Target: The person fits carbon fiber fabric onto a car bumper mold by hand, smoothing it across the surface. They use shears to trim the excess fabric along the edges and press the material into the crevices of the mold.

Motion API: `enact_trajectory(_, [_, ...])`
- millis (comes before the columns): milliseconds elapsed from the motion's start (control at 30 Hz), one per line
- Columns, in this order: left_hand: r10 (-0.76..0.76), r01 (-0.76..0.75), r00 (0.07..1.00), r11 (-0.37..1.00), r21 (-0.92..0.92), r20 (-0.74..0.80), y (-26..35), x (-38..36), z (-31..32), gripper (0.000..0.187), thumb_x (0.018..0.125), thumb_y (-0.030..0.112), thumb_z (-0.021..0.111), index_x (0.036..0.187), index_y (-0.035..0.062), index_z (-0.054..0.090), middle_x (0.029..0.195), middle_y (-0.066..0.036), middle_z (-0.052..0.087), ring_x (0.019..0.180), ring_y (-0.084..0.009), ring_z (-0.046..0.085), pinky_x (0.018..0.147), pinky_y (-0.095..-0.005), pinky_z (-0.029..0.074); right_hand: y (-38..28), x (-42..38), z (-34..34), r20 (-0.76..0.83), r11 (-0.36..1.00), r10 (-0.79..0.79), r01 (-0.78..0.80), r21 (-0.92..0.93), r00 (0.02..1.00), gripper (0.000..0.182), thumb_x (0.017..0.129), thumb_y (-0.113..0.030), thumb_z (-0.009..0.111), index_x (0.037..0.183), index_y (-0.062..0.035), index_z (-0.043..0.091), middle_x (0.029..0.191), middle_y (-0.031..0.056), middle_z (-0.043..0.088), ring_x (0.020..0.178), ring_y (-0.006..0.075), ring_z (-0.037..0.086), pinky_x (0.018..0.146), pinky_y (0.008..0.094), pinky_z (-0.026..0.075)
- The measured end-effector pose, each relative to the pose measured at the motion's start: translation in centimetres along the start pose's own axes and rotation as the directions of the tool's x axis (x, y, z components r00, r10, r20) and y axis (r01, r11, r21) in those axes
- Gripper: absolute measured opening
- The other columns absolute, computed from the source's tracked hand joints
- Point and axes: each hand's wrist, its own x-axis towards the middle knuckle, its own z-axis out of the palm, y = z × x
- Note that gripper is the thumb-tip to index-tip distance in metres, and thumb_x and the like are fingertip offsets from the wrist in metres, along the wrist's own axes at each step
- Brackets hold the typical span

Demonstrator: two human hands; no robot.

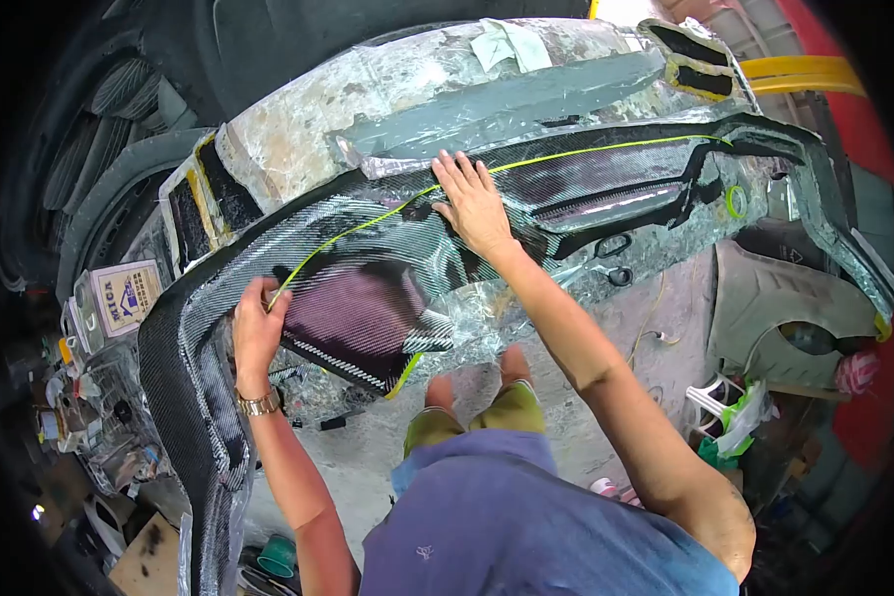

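Observation:
A long black carbon-fibre car body panel (368, 214), probably a bumper, spans the worktable in front of me. A thin yellow-green tape (343, 236) runs along its upper surface from the right end to my left hand. My left hand (258, 323) is closed, thumb and fingers pinching the tape at the panel's left part. My right hand (475, 206) lies flat with fingers stretched out, pressing on the tape near the middle of the panel. Below the right hand's side, a pair of scissors (614, 248) and a green tape roll (736, 202) lie on the table.
A grey-white mould (318, 99) stands behind the panel, with a pale cloth (509, 46) on it. A boxed tin (124, 298) is at the left. A grey fender-like part (785, 308) and a white stool with plastic bags (745, 417) stand at the right.

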Motion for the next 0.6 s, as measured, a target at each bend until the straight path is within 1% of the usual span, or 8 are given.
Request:
enact_trajectory(33, [0.140, -0.132, 0.987, 0.987, 0.087, -0.082, 0.9, 0.3, 0.2, 0.029, 0.091, 0.023, 0.072, 0.105, -0.0012, 0.065, 0.096, -0.016, 0.068, 0.088, -0.0330, 0.065, 0.078, -0.0421, 0.050, 0.1, 0.0, 0.2, -0.004, 1.000, 0.000, 0.000, 0.001, 1.000, 0.070, 0.095, -0.035, 0.063, 0.154, -0.0104, 0.036, 0.160, 0.0083, 0.037, 0.148, 0.0302, 0.033, 0.122, 0.0469, 0.025])
enact_trajectory(67, [0.280, -0.252, 0.948, 0.950, 0.182, -0.152, 2.0, 0.7, 0.3, 0.031, 0.091, 0.024, 0.072, 0.108, -0.0003, 0.065, 0.101, -0.016, 0.068, 0.092, -0.0345, 0.066, 0.080, -0.0431, 0.050, 0.1, -0.1, 0.3, -0.007, 1.000, -0.003, 0.003, 0.004, 1.000, 0.070, 0.095, -0.035, 0.063, 0.154, -0.0105, 0.036, 0.160, 0.0082, 0.037, 0.148, 0.0301, 0.033, 0.122, 0.0468, 0.025])
enact_trajectory(133, [0.377, -0.352, 0.922, 0.911, 0.216, -0.087, 6.8, 1.7, 0.6, 0.035, 0.089, 0.027, 0.073, 0.112, 0.0030, 0.064, 0.108, -0.015, 0.065, 0.100, -0.0356, 0.063, 0.083, -0.0456, 0.049, 0.1, -0.1, 0.3, -0.008, 1.000, 0.000, 0.000, -0.009, 1.000, 0.071, 0.094, -0.035, 0.064, 0.155, -0.0107, 0.036, 0.161, 0.0077, 0.037, 0.148, 0.0298, 0.033, 0.123, 0.0467, 0.024])
enact_trajectory(200, [0.505, -0.480, 0.862, 0.840, 0.252, -0.039, 9.0, 3.6, 3.1, 0.033, 0.087, 0.027, 0.075, 0.108, 0.0037, 0.064, 0.100, -0.013, 0.062, 0.097, -0.0329, 0.062, 0.082, -0.0448, 0.047, 0.1, -0.1, 0.3, -0.008, 1.000, 0.002, -0.002, -0.005, 1.000, 0.071, 0.094, -0.035, 0.064, 0.155, -0.0108, 0.035, 0.161, 0.0076, 0.037, 0.148, 0.0297, 0.033, 0.123, 0.0466, 0.024])
enact_trajectory(267, [0.560, -0.532, 0.828, 0.777, 0.336, 0.017, 10.0, 5.3, 5.9, 0.033, 0.084, 0.027, 0.077, 0.102, 0.0047, 0.063, 0.097, -0.013, 0.062, 0.094, -0.0334, 0.062, 0.082, -0.0451, 0.046, 0.1, -0.1, 0.3, 0.003, 1.000, 0.005, -0.005, -0.009, 1.000, 0.072, 0.094, -0.035, 0.064, 0.155, -0.0110, 0.035, 0.161, 0.0074, 0.036, 0.149, 0.0293, 0.032, 0.123, 0.0465, 0.024])
enact_trajectory(367, [0.615, -0.572, 0.788, 0.711, 0.408, 0.033, 10.3, 6.6, 8.4, 0.032, 0.081, 0.028, 0.079, 0.097, 0.0060, 0.062, 0.093, -0.011, 0.060, 0.091, -0.0313, 0.061, 0.080, -0.0444, 0.045, 0.2, 0.1, 0.2, 0.008, 1.000, 0.009, -0.009, -0.003, 1.000, 0.071, 0.095, -0.035, 0.064, 0.155, -0.0110, 0.035, 0.161, 0.0076, 0.035, 0.149, 0.0291, 0.031, 0.123, 0.0465, 0.023])
enact_trajectory(467, [0.583, -0.559, 0.807, 0.706, 0.436, 0.090, 10.5, 6.9, 9.5, 0.033, 0.080, 0.032, 0.080, 0.093, 0.0068, 0.063, 0.092, -0.009, 0.060, 0.091, -0.0304, 0.061, 0.079, -0.0447, 0.044, 0.4, -0.3, 0.6, 0.006, 1.000, 0.006, -0.006, 0.004, 1.000, 0.070, 0.095, -0.034, 0.063, 0.155, -0.0108, 0.035, 0.162, 0.0078, 0.035, 0.149, 0.0288, 0.031, 0.123, 0.0465, 0.023])
enact_trajectory(600, [0.568, -0.543, 0.818, 0.716, 0.439, 0.086, 10.8, 6.9, 10.3, 0.036, 0.079, 0.037, 0.080, 0.089, 0.0073, 0.063, 0.092, -0.009, 0.061, 0.090, -0.0298, 0.061, 0.080, -0.0440, 0.042, 0.5, -0.2, 0.6, -0.003, 1.000, 0.003, -0.003, 0.027, 1.000, 0.070, 0.095, -0.033, 0.063, 0.155, -0.0106, 0.036, 0.162, 0.0080, 0.034, 0.149, 0.0286, 0.031, 0.123, 0.0466, 0.023])
